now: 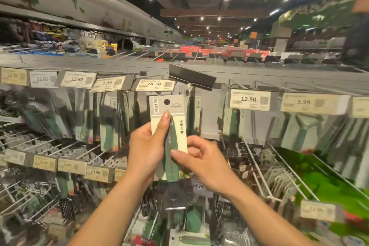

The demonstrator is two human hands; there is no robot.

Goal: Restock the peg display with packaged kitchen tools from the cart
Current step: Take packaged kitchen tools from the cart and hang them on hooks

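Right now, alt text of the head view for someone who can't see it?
Two hands hold a carded green-handled kitchen tool upright before the peg display: left hand gripping its side, right hand pinching its lower edge, under a 10.50 price tag.

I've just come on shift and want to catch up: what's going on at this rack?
A person is restocking the peg rack. Both hands hold one carded pack with a green-handled tool. The left hand grips its left edge, a finger along the handle, and the right hand pinches its lower right edge. The pack is upright just below the 10.50 tag, and its hang hole seems not yet on a peg.
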